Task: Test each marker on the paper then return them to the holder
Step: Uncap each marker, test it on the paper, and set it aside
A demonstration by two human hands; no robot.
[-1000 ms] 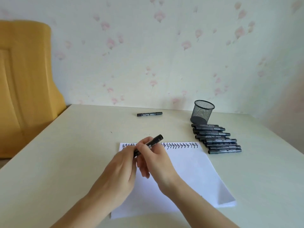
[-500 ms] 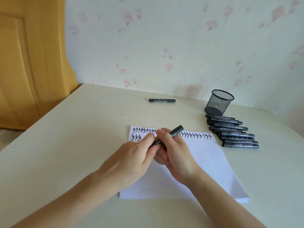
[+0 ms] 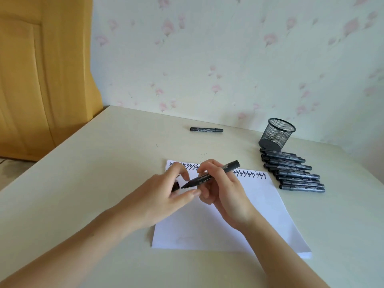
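A person is sitting at a pale table (image 3: 87,183), both bare hands meeting over a white sheet of paper (image 3: 209,229) lying at the centre. The right hand (image 3: 226,194) is gripping a black marker (image 3: 212,176) by its barrel, fingers curled around it; the marker is slanting, its uncovered tip pointing toward 8 o'clock and its back end rising toward 2 o'clock. The left hand (image 3: 166,196) is pinching the marker's black cap (image 3: 176,186) between thumb and fingers, just beside the bare tip and apart from it. Both are hovering over the paper's upper left part. A row of black zigzag marks (image 3: 251,174) is running along the paper's top edge, partly hidden behind the hands. At 2 o'clock from the paper, a row of capped black markers (image 3: 293,171) is lying side by side on the table. Just beyond them, at 1 o'clock, a black mesh holder (image 3: 276,133) is standing upright. One more capped marker (image 3: 206,129) is lying alone at 12 o'clock, near the flowered wall (image 3: 207,48). A yellow wooden door (image 3: 41,69) is showing at 10 o'clock.
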